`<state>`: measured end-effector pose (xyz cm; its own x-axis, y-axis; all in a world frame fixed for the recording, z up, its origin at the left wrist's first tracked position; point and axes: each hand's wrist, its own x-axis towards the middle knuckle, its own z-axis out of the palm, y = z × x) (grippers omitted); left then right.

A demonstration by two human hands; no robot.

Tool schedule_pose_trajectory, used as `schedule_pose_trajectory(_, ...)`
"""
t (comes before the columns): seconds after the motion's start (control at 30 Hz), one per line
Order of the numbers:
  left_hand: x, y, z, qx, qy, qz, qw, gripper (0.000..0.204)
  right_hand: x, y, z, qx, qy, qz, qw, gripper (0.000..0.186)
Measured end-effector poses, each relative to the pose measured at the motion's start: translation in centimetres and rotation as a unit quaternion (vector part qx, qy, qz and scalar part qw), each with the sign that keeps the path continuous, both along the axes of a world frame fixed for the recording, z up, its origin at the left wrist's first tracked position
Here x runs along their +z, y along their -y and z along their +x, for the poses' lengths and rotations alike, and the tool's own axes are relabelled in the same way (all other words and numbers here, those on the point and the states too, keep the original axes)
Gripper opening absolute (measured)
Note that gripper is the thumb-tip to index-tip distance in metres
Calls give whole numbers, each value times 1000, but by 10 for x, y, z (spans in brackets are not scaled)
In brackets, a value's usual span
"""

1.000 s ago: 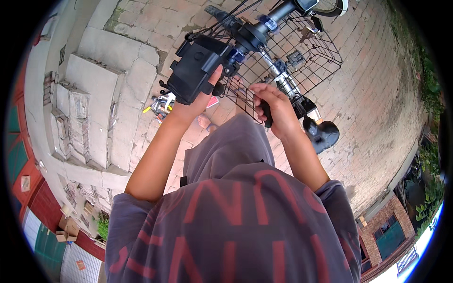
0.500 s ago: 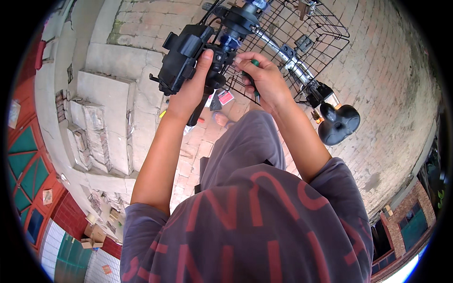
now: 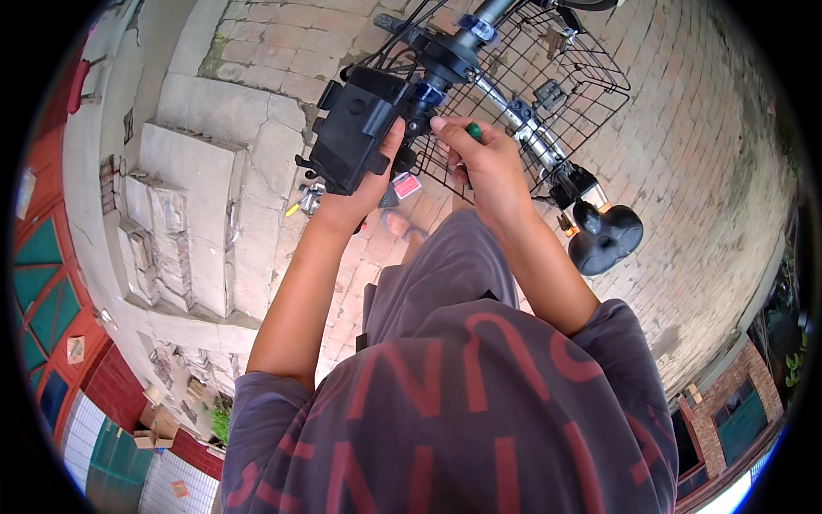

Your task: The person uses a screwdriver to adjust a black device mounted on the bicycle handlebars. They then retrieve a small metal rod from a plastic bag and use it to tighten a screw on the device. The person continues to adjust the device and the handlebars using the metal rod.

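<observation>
Left of the wire basket (image 3: 586,67), the left hand (image 3: 370,194) grips a black plastic holder (image 3: 353,128) beside the handlebar (image 3: 492,11); the right hand (image 3: 494,167), near the holder, curls around a green-ended tool (image 3: 473,131).

T-shirt (image 3: 479,454): 1 pc., dk. grey w/ purplish cast, plain-weave look, loose cut.
Lettering (image 3: 471,364): lg. blocky red caps, approx. two rows across the front, partly lost in folds.
L sleeve (image 3: 270,403) & R sleeve (image 3: 621,347): short, same dk. grey, wide hems.
Shorts (image 3: 449,257): grey, sl. lighter than shirt, soft creases; sm. blk. tab (image 3: 360,343) at L edge.
Sandal (image 3: 417,233): bluish-grey strap, rest hidden.
L hand (image 3: 368,193), R hand (image 3: 497,176): bare, as are forearms.
</observation>
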<state>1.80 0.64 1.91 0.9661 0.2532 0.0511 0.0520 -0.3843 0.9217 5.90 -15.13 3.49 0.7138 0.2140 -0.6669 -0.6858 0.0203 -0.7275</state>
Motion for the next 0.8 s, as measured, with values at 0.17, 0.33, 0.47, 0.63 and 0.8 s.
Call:
schedule_pose_trajectory(0.17,0,-5,-6,-28,4,1,1000,15,1,-12,-6,-26,47,-41,998,31)
schedule_pose_trajectory(0.33,8,-7,-6,-145,6,98,985,14,-7,-8,-12,-97,64,18,993,32)
schedule_pose_trajectory(0.47,9,-49,-3,-212,73,397,890,32,-13,-5,-12,-67,90,8,994,29)
schedule_pose_trajectory(0.63,46,-71,37,-78,-239,-325,911,53,-17,-4,-10,-60,110,1,992,30)
schedule_pose_trajectory(0.8,62,-49,55,-225,-330,-176,900,73,-18,-3,-13,-100,100,57,988,32)
